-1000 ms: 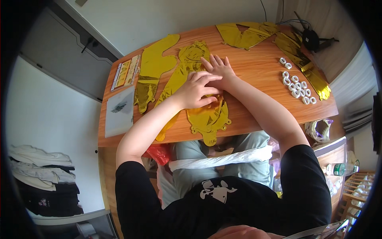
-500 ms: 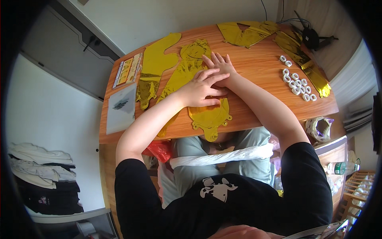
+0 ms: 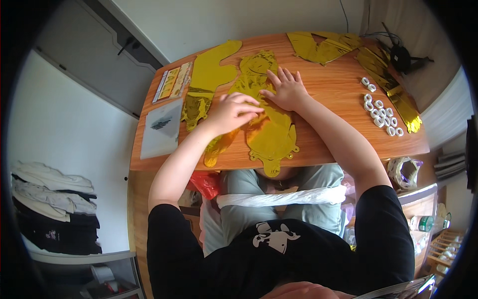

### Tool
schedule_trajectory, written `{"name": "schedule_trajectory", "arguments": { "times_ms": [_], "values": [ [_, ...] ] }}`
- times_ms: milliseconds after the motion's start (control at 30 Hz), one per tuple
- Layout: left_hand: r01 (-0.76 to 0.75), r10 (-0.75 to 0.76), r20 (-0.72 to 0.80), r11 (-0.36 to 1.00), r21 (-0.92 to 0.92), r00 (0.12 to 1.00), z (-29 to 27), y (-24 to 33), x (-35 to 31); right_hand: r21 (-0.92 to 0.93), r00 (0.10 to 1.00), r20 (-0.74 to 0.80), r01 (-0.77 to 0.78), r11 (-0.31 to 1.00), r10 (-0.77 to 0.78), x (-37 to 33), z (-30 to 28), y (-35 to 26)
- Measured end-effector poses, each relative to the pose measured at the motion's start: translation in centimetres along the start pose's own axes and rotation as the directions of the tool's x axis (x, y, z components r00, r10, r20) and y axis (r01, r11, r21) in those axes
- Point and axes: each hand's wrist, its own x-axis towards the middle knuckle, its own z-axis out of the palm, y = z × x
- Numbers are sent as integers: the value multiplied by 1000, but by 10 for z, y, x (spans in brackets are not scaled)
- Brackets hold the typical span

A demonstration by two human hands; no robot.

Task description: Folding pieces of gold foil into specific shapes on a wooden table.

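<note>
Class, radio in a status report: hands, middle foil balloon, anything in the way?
Left hand half-curled over middle gold foil balloon; right hand spread at its right edge. Balloon flat, creased. White rings off right, apart from hands.

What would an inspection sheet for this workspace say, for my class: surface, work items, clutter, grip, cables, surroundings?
Surface: wood-grained table.
Work items: crinkled gold foil piece at centre; another gold foil sheet to its left; white rings grouped at right.
Clutter: printed card and pale flat sheet at left.
Grip: right hand open, spread at the foil piece's right edge; left hand loosely bent over it, contact unclear.
Cables: thin dark cable against the far wall.
Surroundings: grey door and piled clothes, left.
</note>
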Motion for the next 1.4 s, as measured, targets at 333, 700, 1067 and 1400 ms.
{"name": "schedule_trajectory", "arguments": {
  "times_ms": [333, 700, 1067, 1400],
  "values": [
    [31, -31, 113, 999, -5, 993, 4, -11, -22, -35, 998, -69, 1, 999, -3, 2, 11, 5],
    [1, 0, 5, 954, -300, 1000, 11, -17, -9, -31, 997, -75, 5, 999, -7, 0, 10, 3],
    [-103, 140, 122, 957, -271, 982, -7, 22, -3, -22, 998, -69, 1, 1000, -3, 1, 10, 6],
    [-277, 282, 91, 959, -62, 955, -14, 29, -4, -21, 998, -55, -4, 1000, 3, 0, 9, 2]
  ]
}}
